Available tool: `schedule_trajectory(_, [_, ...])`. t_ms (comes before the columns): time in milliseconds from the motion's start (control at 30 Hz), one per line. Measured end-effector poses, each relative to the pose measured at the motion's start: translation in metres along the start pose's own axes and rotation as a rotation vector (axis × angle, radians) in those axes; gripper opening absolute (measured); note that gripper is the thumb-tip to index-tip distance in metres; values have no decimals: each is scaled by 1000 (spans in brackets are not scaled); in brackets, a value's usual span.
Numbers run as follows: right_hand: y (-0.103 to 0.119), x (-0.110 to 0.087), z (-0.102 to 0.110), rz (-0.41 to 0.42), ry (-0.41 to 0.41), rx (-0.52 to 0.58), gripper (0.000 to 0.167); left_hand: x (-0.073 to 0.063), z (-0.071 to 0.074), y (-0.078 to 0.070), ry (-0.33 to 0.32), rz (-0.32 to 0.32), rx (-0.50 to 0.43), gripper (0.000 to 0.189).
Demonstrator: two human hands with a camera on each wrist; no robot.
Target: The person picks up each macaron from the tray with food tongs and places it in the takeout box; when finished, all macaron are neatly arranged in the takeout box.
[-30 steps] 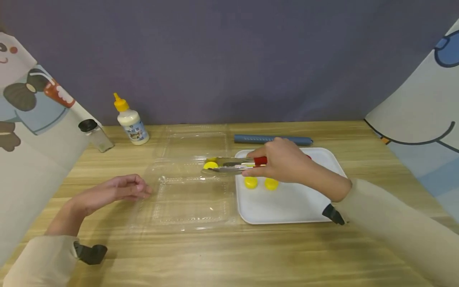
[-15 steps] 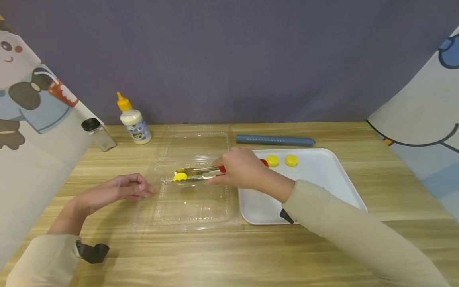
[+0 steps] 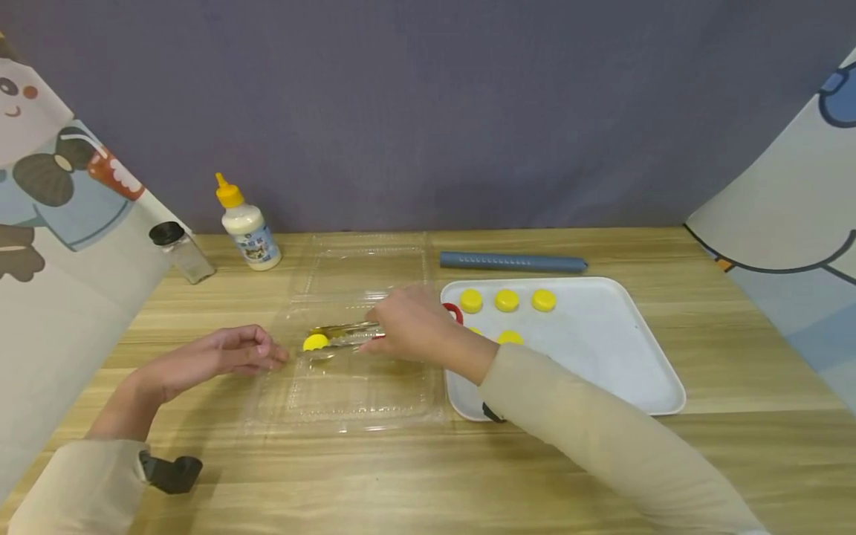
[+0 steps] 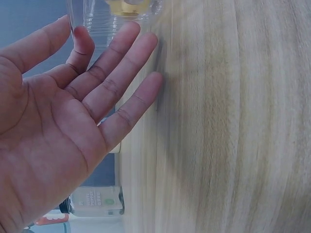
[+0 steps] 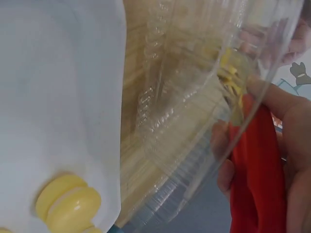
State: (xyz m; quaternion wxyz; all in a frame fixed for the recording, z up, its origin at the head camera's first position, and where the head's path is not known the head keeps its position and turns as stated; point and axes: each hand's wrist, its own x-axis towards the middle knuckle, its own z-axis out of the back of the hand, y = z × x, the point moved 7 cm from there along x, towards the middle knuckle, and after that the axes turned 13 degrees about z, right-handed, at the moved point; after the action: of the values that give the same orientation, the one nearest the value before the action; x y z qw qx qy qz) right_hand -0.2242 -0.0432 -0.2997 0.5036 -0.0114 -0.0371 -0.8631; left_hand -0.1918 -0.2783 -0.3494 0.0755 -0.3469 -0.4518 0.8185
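Observation:
My right hand (image 3: 414, 327) grips metal tongs (image 3: 346, 327) by their red handles (image 5: 260, 165). The tong tips pinch a yellow macaron (image 3: 316, 342), low over the left part of a clear plastic clamshell box (image 3: 361, 426). This box lies opened out, its lid (image 3: 368, 260) towards the back. My left hand (image 3: 217, 357) has relaxed fingers, with fingertips right at the box's left edge and nothing held. On the white tray (image 3: 582, 364) to the right sit several more macarons (image 3: 507, 300), one partly hidden behind the right hand. In the right wrist view, a macaron (image 5: 73, 208) shows its pale filling.
A blue-grey stick-shaped thing (image 3: 513, 261) lies behind the tray. At the back left stand a squeeze bottle (image 3: 251, 238) with a yellow tip and a small clear jar (image 3: 183, 256) with a black lid. A dark curtain (image 3: 428, 119) closes off the back.
The right hand has carried the tongs and macaron left from the tray's edge into the box, lowering them. More macarons on the tray have come into sight. The left hand stays about where it was.

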Motion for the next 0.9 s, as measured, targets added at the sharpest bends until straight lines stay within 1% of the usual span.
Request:
schedule_trajectory(167, [2, 2, -2, -2, -16, -2, 40, 0, -1, -1, 3, 6, 1, 26])
schedule_trajectory(367, [1, -1, -1, -6, -18, 24, 38, 1, 0, -2, -12, 10, 21, 26])
schedule_trajectory(467, [-2, -5, 1, -30, -1, 62, 40, 1, 0, -2, -15, 9, 26, 26])
schedule_trajectory(533, [-6, -9, 3, -62, 17, 106, 43, 1, 0, -2, -17, 11, 29, 27])
schedule_trajectory(667, [-17, -20, 10, -133, 22, 166, 58, 1, 1, -2, -19, 9, 33, 26])
schedule_trajectory(800, [-26, -35, 19, -171, -20, 239, 61, 0, 1, -3, -18, -11, 35, 25])
schedule_trajectory(900, [-30, -47, 27, -180, -53, 287, 63, 0, 1, -3, -17, -22, 35, 24])
